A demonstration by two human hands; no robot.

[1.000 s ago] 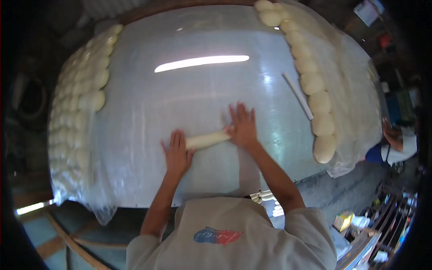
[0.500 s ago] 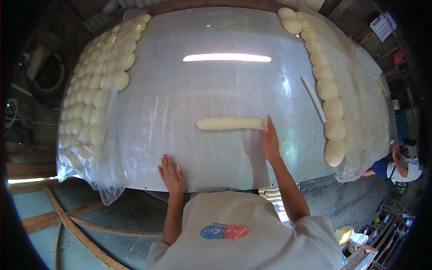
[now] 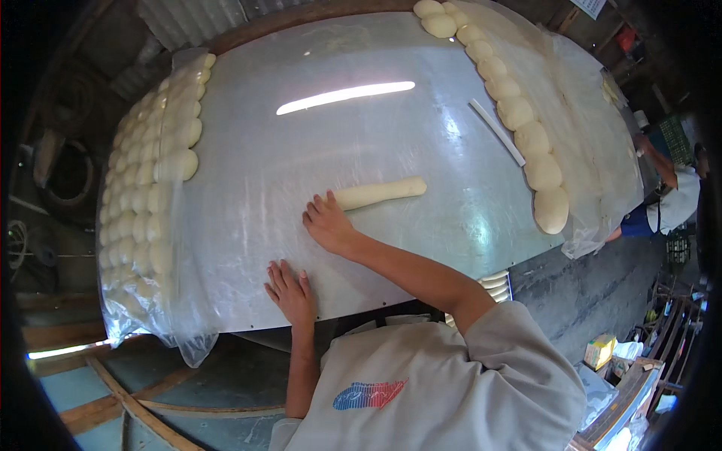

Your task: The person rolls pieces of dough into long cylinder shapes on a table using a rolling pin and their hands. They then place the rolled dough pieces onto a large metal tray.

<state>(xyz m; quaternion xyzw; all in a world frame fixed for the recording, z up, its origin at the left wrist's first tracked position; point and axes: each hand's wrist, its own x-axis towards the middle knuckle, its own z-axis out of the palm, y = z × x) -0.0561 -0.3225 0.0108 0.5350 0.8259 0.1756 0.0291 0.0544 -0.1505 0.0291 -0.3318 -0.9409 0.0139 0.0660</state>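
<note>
A pale dough roll (image 3: 383, 192) lies on the metal-topped table (image 3: 248, 218), its right end a little farther from me than its left. My right hand (image 3: 329, 223) reaches across to the roll's left end and touches it, fingers spread and partly bent, the palm side hidden. Nearer the table's front edge, my left hand (image 3: 291, 293) rests flat on the metal with its fingers apart, holding nothing.
Rows of dough balls (image 3: 143, 195) under clear plastic cover the table's left side. More dough balls (image 3: 532, 139) line the right, beside a plastic sheet (image 3: 579, 135). A thin white strip (image 3: 497, 131) lies near them. Another person (image 3: 673, 199) stands at the far right.
My right hand has gone from the roll's right end to its left end. My left hand stays flat on the table. The view has turned, so the table and roll appear tilted.
</note>
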